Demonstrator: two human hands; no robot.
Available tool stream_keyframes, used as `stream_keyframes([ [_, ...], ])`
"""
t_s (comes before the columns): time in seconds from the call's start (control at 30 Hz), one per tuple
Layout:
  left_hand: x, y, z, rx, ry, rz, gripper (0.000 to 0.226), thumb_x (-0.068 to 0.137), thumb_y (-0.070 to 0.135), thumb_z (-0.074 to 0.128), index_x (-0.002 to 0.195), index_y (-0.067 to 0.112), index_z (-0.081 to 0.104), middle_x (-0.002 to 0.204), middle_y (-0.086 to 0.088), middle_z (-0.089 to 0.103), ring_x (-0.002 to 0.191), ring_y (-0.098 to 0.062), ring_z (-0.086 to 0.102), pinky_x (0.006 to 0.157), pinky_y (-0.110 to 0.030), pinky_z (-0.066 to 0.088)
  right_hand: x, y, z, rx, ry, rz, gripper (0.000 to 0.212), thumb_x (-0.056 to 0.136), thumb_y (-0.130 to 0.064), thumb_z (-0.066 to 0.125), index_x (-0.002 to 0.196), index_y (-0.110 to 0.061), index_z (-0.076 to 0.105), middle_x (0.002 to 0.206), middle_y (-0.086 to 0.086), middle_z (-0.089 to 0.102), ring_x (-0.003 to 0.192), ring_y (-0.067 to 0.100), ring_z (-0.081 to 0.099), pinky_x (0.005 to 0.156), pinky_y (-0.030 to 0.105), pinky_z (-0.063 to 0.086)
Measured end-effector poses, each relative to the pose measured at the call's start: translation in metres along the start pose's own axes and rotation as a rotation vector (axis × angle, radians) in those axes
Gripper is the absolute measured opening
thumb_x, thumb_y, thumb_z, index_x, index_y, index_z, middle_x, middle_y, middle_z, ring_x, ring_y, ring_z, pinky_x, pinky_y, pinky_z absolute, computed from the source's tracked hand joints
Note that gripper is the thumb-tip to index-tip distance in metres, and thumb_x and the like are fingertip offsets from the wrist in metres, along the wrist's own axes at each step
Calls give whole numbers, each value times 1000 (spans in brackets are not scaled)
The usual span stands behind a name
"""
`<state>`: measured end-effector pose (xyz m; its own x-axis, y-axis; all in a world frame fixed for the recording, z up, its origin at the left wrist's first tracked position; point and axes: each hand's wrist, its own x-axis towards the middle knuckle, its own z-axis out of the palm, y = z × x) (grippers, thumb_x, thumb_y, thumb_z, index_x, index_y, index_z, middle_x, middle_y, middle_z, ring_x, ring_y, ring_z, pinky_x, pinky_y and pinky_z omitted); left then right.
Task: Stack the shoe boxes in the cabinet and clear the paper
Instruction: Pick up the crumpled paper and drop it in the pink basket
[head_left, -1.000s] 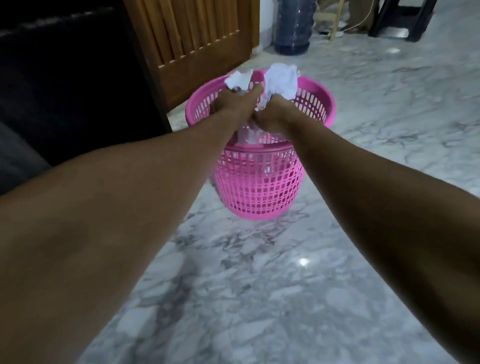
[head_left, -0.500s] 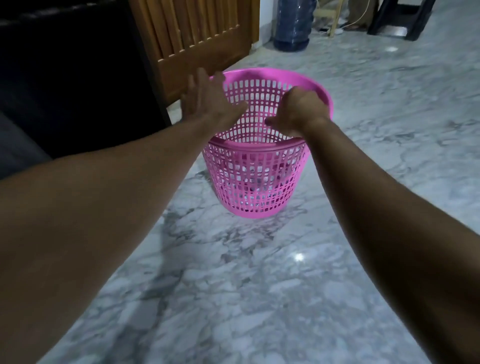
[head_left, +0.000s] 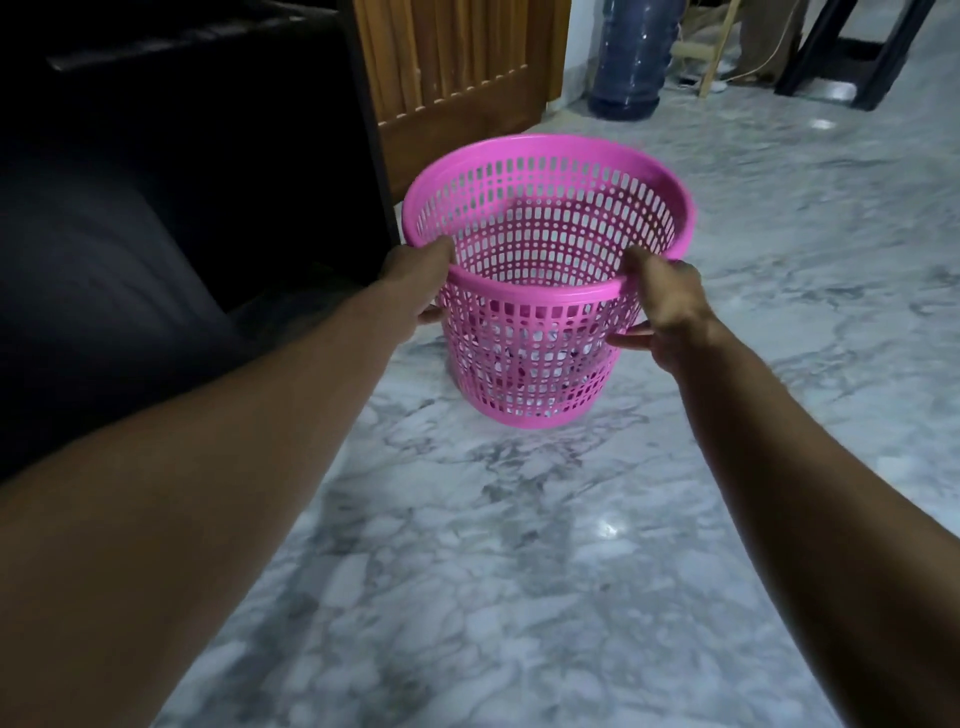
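A grey-veined marble floor (head_left: 519, 571) fills the view, with a dark cabinet (head_left: 182, 156) at the left and a slatted wooden door (head_left: 457, 67) behind. On the floor stands a pink mesh basket (head_left: 670, 171), white paper (head_left: 524, 348) showing through its lower wall. The left hand (head_left: 415, 283) and right hand (head_left: 667, 306) each have their grip curled around the near rim.

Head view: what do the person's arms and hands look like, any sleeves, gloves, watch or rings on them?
Both forearms are bare from the frame edge to the wrists, with no sleeves in view. The left hand and right hand wear no gloves. No watch, band or bracelet shows on either wrist, and no ring shows on the fingers that are visible; some fingers are hidden behind the basket.
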<state>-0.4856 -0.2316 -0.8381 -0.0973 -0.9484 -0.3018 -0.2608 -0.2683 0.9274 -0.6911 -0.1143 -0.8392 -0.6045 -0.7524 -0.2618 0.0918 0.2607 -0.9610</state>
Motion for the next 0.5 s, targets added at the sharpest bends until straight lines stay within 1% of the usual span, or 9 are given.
stream_keyframes([
  [0.07, -1, -8, -26, 7, 35, 4, 18, 95, 31, 55, 92, 15, 61, 81, -5, 58, 73, -17, 59, 78, -36, 62, -14, -2, 15, -8, -76, -12, 21, 100, -35, 53, 94, -18, 63, 92, -4, 65, 88, 30, 67, 84, 48, 62],
  [0.1, -3, -11, -40, 10, 64, 9, 19, 94, 32, 55, 90, 15, 61, 80, -6, 59, 71, -17, 60, 72, -34, 61, -21, -2, 24, -12, -107, -24, 22, 101, -36, 52, 94, -19, 64, 93, -4, 67, 90, 30, 67, 85, 48, 62],
  [0.17, -7, -19, -71, 34, 124, 14, 22, 94, 33, 55, 95, 13, 63, 82, -8, 62, 70, -19, 63, 62, -31, 57, -33, 1, 46, -13, -174, -48, 24, 103, -38, 50, 91, -22, 64, 94, -6, 68, 88, 27, 68, 86, 47, 62],
  [0.2, -10, -24, -84, 44, 149, 10, 23, 95, 33, 54, 98, 12, 64, 83, -8, 63, 70, -20, 63, 62, -32, 58, -38, 2, 56, -19, -202, -57, 26, 104, -38, 48, 91, -21, 63, 93, -7, 68, 86, 25, 68, 85, 45, 61],
  [0.27, -21, -34, -112, 52, 178, -7, 23, 96, 34, 53, 96, 14, 65, 84, -8, 64, 73, -21, 63, 72, -36, 60, -48, 8, 78, -26, -253, -69, 24, 105, -36, 48, 93, -21, 62, 90, -8, 66, 82, 21, 65, 80, 41, 61],
  [0.33, -28, -45, -140, 31, 190, -33, 22, 95, 35, 54, 89, 17, 64, 86, -8, 65, 78, -24, 64, 81, -38, 60, -56, 13, 102, -3, -291, -70, 19, 103, -33, 51, 107, -17, 60, 92, -7, 65, 81, 18, 64, 73, 37, 60],
  [0.4, -29, -55, -161, -16, 186, -63, 21, 92, 39, 56, 91, 19, 63, 92, -8, 65, 88, -26, 65, 89, -40, 60, -60, 17, 120, 13, -333, -80, 29, 103, -31, 53, 127, -16, 54, 97, -8, 63, 82, 15, 63, 66, 34, 58],
  [0.43, -28, -61, -171, -54, 176, -76, 21, 91, 41, 57, 93, 20, 62, 92, -7, 62, 93, -26, 63, 92, -41, 60, -62, 20, 129, 24, -350, -90, 35, 103, -32, 54, 134, -16, 50, 100, -8, 63, 82, 13, 63, 64, 33, 57],
  [0.5, -27, -73, -182, -154, 128, -61, 26, 96, 44, 59, 104, 19, 61, 89, -2, 59, 92, -22, 59, 99, -42, 57, -64, 25, 142, 73, -381, -112, 43, 103, -37, 56, 141, -19, 46, 106, -9, 65, 85, 12, 65, 63, 32, 58],
])
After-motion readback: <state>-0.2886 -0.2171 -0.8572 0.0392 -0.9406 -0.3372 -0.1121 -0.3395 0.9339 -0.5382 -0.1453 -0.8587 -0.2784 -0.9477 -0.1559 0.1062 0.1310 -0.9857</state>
